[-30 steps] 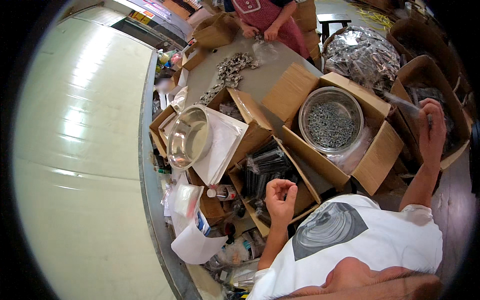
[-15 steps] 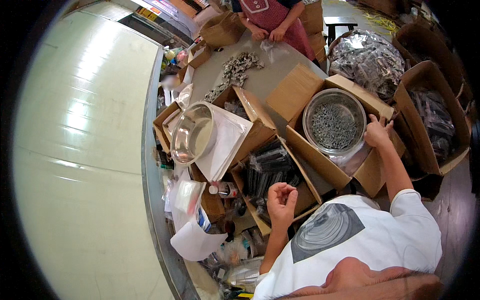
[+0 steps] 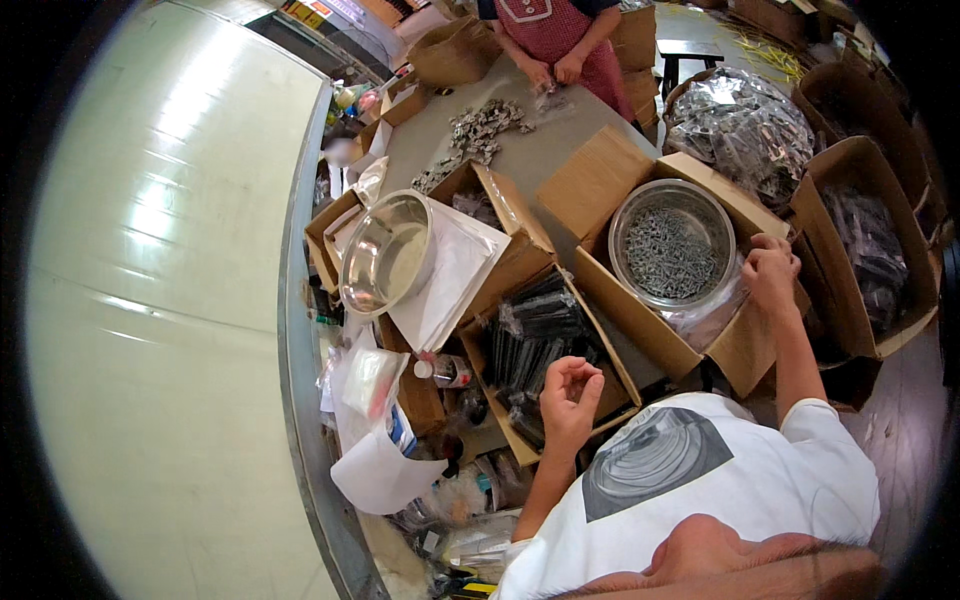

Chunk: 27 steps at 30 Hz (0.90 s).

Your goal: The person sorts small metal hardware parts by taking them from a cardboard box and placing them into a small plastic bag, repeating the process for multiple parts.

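Observation:
My left hand point(image 3: 570, 402) is raised at the near edge of a cardboard box point(image 3: 618, 362) holding black strips in clear plastic point(image 3: 540, 325). Its fingers curl in toward the thumb, and whatever they pinch is too small to make out. My right hand point(image 3: 773, 272) rests at the right side of another open box point(image 3: 632, 312), with bent fingers at the cardboard edge; their tips are partly hidden. Inside that box, a round metal bowl point(image 3: 719, 225) contains many grey screws point(image 3: 668, 252). Clear plastic film point(image 3: 700, 318) shows beneath the bowl.
A second metal bowl point(image 3: 372, 262) tilts on white sheets point(image 3: 468, 262) to the left. Grey metal parts point(image 3: 485, 130) lie heaped on the table point(image 3: 420, 135). Across it, a person in a red apron point(image 3: 550, 35) handles clear plastic. Boxes and a large bag of packets point(image 3: 740, 125) stand right.
My right hand has drawn its fingers in at the box edge, where they were more spread before. My left hand has shifted slightly right and stays curled. The co-worker's hands have moved a little.

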Each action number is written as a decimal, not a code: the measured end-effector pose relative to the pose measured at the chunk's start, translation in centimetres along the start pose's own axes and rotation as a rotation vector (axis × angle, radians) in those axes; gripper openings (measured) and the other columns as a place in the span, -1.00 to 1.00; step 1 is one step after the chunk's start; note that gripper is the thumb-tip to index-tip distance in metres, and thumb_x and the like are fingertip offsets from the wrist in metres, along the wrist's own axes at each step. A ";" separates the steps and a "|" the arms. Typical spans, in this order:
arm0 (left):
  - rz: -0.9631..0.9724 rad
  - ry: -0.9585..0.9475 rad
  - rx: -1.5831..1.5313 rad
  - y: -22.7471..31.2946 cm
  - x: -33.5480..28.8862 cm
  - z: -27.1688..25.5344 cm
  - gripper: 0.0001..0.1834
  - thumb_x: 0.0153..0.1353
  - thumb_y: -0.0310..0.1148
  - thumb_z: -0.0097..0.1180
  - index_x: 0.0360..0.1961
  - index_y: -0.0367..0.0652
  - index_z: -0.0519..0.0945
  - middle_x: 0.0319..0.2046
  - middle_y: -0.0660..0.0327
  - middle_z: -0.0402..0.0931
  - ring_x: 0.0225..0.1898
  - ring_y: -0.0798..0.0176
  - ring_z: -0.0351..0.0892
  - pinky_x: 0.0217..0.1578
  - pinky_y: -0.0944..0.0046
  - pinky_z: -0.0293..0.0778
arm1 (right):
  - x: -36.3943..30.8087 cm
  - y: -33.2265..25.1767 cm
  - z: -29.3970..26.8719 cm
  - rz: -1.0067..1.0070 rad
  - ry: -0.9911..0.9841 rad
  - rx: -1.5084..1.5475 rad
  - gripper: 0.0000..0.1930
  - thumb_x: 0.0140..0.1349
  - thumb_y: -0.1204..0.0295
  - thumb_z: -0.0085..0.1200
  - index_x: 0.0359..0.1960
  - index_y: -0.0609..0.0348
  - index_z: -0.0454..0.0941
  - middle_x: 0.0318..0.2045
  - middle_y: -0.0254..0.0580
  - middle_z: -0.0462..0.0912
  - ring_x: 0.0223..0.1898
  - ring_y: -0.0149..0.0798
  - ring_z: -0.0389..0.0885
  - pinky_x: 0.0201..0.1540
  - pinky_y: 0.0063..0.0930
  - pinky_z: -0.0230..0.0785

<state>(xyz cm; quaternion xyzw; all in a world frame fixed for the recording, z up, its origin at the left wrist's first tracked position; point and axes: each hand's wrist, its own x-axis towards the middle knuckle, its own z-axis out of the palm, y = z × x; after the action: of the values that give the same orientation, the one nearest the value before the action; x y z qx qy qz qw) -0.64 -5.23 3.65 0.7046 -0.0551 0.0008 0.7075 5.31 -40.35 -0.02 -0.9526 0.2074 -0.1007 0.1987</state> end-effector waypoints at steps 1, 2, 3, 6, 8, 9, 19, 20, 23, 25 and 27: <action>-0.003 0.006 -0.001 -0.2 0.0 0.0 -0.69 0.19 -0.49 0.16 -0.07 -0.23 0.38 -0.30 0.23 0.51 -0.28 0.44 0.46 -0.24 0.45 0.40 | -0.2 0.3 -0.5 -0.050 0.090 0.073 -0.90 -0.06 0.46 0.11 -0.57 0.23 0.62 -0.03 -0.16 0.54 0.07 -0.08 0.36 0.11 0.02 0.05; -0.001 -0.017 -0.001 -0.6 0.1 0.0 -0.70 0.19 -0.49 0.15 -0.07 -0.24 0.40 -0.30 0.23 0.51 -0.28 0.44 0.47 -0.24 0.45 0.40 | 0.0 0.8 -1.0 -0.188 0.149 0.127 -0.91 -0.04 0.49 0.09 -0.55 0.27 0.57 -0.11 -0.08 0.57 -0.13 -0.11 0.51 -0.05 -0.23 0.28; 0.001 -0.039 -0.001 -0.9 0.2 0.2 -0.71 0.19 -0.49 0.15 -0.07 -0.24 0.41 -0.30 0.23 0.51 -0.29 0.44 0.47 -0.24 0.44 0.41 | -0.1 0.8 -1.5 -0.192 0.143 0.125 -0.91 -0.04 0.49 0.09 -0.55 0.27 0.57 -0.11 -0.08 0.57 -0.13 -0.11 0.51 -0.05 -0.23 0.28; -0.070 -0.113 0.021 -0.1 0.6 1.7 -0.79 0.20 -0.47 0.14 -0.16 -0.30 0.50 -0.34 0.24 0.54 -0.31 0.46 0.47 -0.26 0.44 0.42 | -0.4 -1.1 -3.0 -0.216 0.043 0.694 -0.92 -0.07 0.63 0.09 -0.49 0.24 0.55 -0.19 -0.04 0.59 -0.48 -0.13 0.58 -0.38 -0.47 0.43; -0.094 -0.210 0.071 -0.4 1.0 2.6 -0.80 0.22 -0.42 0.13 -0.20 -0.34 0.55 -0.36 0.25 0.56 -0.33 0.47 0.49 -0.28 0.45 0.42 | -1.4 -3.1 -3.0 -0.437 0.022 0.704 -0.90 -0.12 0.64 0.10 -0.50 0.22 0.54 -0.22 -0.07 0.59 -0.42 -0.13 0.59 -0.32 -0.43 0.44; -0.157 -0.285 0.039 -1.0 1.3 2.8 -0.73 0.27 -0.37 0.07 -0.08 -0.32 0.52 -0.24 0.19 0.59 -0.21 0.39 0.54 -0.22 0.42 0.43 | -2.2 -4.6 -2.9 -0.649 0.004 0.705 -0.87 -0.16 0.64 0.11 -0.51 0.20 0.54 -0.25 -0.11 0.60 -0.35 -0.12 0.60 -0.26 -0.39 0.44; -0.556 -0.131 -0.475 -3.4 0.8 1.5 -0.69 0.35 -0.30 -0.08 -0.08 -0.35 0.51 -0.27 0.16 0.57 -0.35 0.35 0.59 -0.32 0.41 0.54 | -7.8 -11.6 0.5 -1.270 -0.170 0.455 -0.85 -0.25 0.45 0.20 -0.58 0.11 0.49 -0.24 -0.32 0.58 -0.12 -0.20 0.52 -0.03 -0.20 0.33; -0.562 -0.135 -0.505 -3.6 0.5 1.1 -0.71 0.34 -0.32 -0.06 -0.11 -0.35 0.51 -0.27 0.15 0.57 -0.34 0.33 0.60 -0.30 0.36 0.56 | -7.9 -11.8 0.9 -1.279 -0.178 0.462 -0.85 -0.25 0.45 0.20 -0.58 0.11 0.49 -0.24 -0.32 0.58 -0.12 -0.20 0.52 -0.03 -0.20 0.33; -0.529 -0.086 -0.483 -4.3 -0.3 0.2 -0.75 0.31 -0.33 0.01 -0.19 -0.34 0.55 -0.32 0.16 0.58 -0.36 0.33 0.60 -0.32 0.33 0.57 | -8.2 -12.5 1.4 -1.307 -0.161 0.437 -0.82 -0.24 0.45 0.22 -0.56 0.12 0.48 -0.24 -0.30 0.57 -0.14 -0.20 0.53 -0.06 -0.22 0.34; -0.491 -0.031 -0.431 -4.3 -0.8 0.0 -0.76 0.28 -0.33 0.06 -0.24 -0.34 0.58 -0.36 0.18 0.59 -0.39 0.35 0.59 -0.35 0.35 0.56 | -9.0 -13.3 1.4 -1.196 -0.246 0.579 -0.79 -0.21 0.45 0.25 -0.51 0.11 0.48 -0.25 -0.27 0.58 -0.17 -0.19 0.53 -0.06 -0.24 0.34; -0.375 0.053 -0.222 -3.8 -1.2 0.1 -0.76 0.23 -0.32 0.17 -0.34 -0.34 0.62 -0.47 0.24 0.59 -0.49 0.45 0.52 -0.43 0.42 0.49 | -9.5 -14.1 1.5 -1.113 -0.325 0.657 -0.79 -0.18 0.48 0.24 -0.48 0.13 0.48 -0.27 -0.22 0.59 -0.18 -0.14 0.56 -0.10 -0.25 0.38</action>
<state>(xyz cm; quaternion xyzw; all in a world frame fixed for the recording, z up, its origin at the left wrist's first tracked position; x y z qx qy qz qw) -1.58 -5.31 -0.21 0.6199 0.0959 -0.1182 0.7697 2.27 -23.92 3.56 -0.8104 -0.3894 -0.1013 0.4258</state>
